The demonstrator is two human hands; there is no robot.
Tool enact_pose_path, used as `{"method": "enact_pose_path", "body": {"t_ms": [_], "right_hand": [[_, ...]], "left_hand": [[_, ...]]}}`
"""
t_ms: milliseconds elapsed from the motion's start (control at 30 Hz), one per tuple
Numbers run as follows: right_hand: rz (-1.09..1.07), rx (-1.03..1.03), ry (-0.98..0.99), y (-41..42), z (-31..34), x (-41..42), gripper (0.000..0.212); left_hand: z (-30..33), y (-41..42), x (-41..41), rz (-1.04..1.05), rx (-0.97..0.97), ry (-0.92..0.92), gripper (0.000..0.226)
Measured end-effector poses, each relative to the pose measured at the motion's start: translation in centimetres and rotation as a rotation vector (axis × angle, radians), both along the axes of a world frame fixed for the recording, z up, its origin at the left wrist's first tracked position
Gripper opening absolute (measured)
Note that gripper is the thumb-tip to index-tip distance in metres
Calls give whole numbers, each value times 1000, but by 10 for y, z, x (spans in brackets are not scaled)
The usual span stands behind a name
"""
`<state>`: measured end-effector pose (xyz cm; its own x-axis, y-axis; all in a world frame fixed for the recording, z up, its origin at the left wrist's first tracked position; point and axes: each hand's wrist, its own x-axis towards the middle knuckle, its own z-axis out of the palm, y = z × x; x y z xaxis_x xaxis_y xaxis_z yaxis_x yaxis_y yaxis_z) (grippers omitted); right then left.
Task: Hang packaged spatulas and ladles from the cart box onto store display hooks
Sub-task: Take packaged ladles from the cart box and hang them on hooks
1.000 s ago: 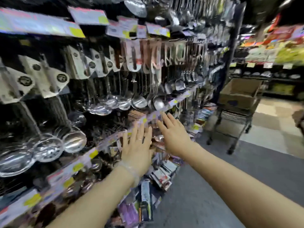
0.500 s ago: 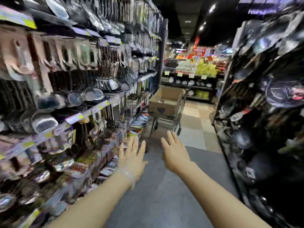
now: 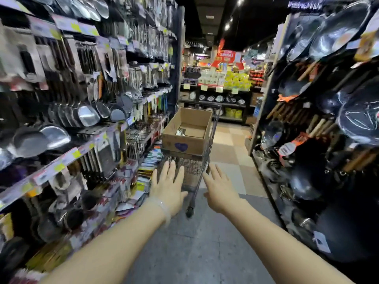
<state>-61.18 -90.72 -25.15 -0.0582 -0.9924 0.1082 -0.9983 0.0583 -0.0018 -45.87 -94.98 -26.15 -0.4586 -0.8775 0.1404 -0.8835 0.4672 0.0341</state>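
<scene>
- Left hand (image 3: 168,187): fingers straight and spread, palm down, nothing held; reached forward along aisle, short of cart
- Right hand (image 3: 220,190): fingers straight and spread, nothing held; beside left, level with it
- Cart (image 3: 192,167): wire basket type, stood in aisle just ahead of both hands, near left shelving
- Box (image 3: 187,131): open brown cardboard, sat on top of cart; blue heart mark on near face; 1 small packaged item (image 3: 180,132) glimpsed inside, kind not discernible
- Display hooks (image 3: 86,111): left shelving, hung with packaged ladles and spatulas, blurred
- Woks (image 3: 338,33): hung on right shelving
</scene>
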Motion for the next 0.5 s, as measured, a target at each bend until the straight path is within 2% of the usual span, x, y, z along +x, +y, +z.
{"method": "enact_pose_path", "body": {"t_ms": [133, 300, 500], "right_hand": [[0, 5, -34, -79, -7, -22, 68], [-18, 52, -46, -178, -28, -59, 74], [-6, 50, -88, -339, -48, -100, 61]], "left_hand": [[1, -89, -15, 26, 51, -4, 70], [-21, -189, -45, 2, 86, -66, 70], [-47, -339, -81, 33, 96, -57, 70]]}}
